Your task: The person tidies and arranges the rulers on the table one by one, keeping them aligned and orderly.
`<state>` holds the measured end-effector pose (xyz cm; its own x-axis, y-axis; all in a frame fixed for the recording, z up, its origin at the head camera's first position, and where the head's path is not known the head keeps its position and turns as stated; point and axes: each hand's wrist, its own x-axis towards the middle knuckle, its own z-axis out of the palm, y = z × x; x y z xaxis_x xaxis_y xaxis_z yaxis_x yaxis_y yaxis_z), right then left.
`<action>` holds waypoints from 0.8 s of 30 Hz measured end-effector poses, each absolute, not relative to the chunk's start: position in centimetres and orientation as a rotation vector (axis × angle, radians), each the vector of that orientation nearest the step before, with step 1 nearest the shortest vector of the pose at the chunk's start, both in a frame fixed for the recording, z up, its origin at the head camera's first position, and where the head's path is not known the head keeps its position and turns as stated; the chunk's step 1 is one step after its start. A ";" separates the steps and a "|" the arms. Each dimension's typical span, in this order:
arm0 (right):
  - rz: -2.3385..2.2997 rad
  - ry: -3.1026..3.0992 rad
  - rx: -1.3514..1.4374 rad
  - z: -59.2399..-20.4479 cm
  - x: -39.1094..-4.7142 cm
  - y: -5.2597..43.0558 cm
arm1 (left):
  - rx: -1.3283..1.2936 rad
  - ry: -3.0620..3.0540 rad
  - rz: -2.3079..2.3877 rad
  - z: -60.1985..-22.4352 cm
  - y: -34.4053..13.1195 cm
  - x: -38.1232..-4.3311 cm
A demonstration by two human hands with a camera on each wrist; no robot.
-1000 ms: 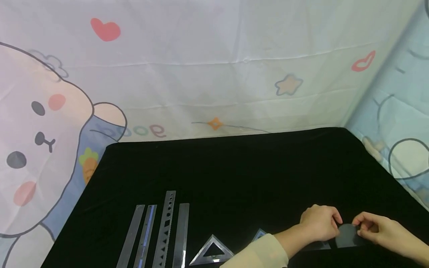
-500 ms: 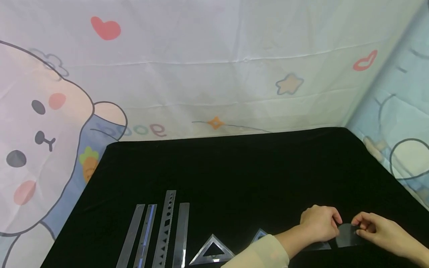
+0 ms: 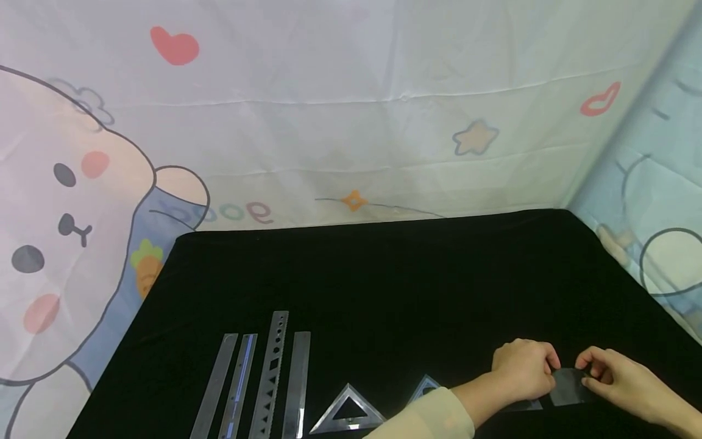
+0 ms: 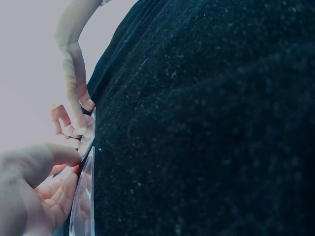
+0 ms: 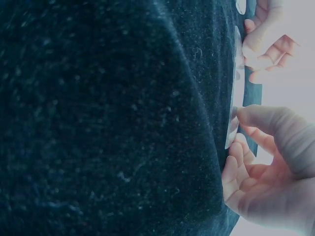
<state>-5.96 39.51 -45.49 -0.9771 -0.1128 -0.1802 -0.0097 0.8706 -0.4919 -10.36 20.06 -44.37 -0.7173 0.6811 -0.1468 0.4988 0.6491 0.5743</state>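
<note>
— What is the surface?
— A black cloth (image 3: 384, 274), cartoon sheets (image 3: 329, 122) behind it.
— And the hands?
— Left hand (image 3: 523, 369) and right hand (image 3: 616, 378) both pinch a clear protractor (image 3: 567, 385) at the near right edge.

- Head view: set high, looking forward and down across the black tabletop (image 3: 384, 274) to the printed backdrop (image 3: 351, 122) behind. The widest of the three; both hands sit low at the right of the frame, near its bottom edge.
- Left wrist view: very close, grazing the black cloth (image 4: 206, 118) almost edge-on — the frame is rolled, so the surface stands as a wall. It looks past the left hand (image 4: 34, 191) towards the right hand (image 4: 74, 98).
- Right wrist view: equally close and rolled, looking past the right hand (image 5: 270, 177) towards the left hand (image 5: 266, 44).
- Shared ground: all three take in both hands and the clear plastic piece (image 3: 567, 385) between them — seen edge-on from each wrist.
</note>
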 end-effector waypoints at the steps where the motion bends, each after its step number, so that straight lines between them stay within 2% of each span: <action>1: -0.742 2.842 -0.098 -45.5 -6.0 39.5 | 0.938 2.525 0.720 -44.4 20.1 -10.4; 24: -0.644 2.893 -0.047 -44.9 -7.6 39.0 | 0.981 2.473 0.865 -43.7 18.2 -11.4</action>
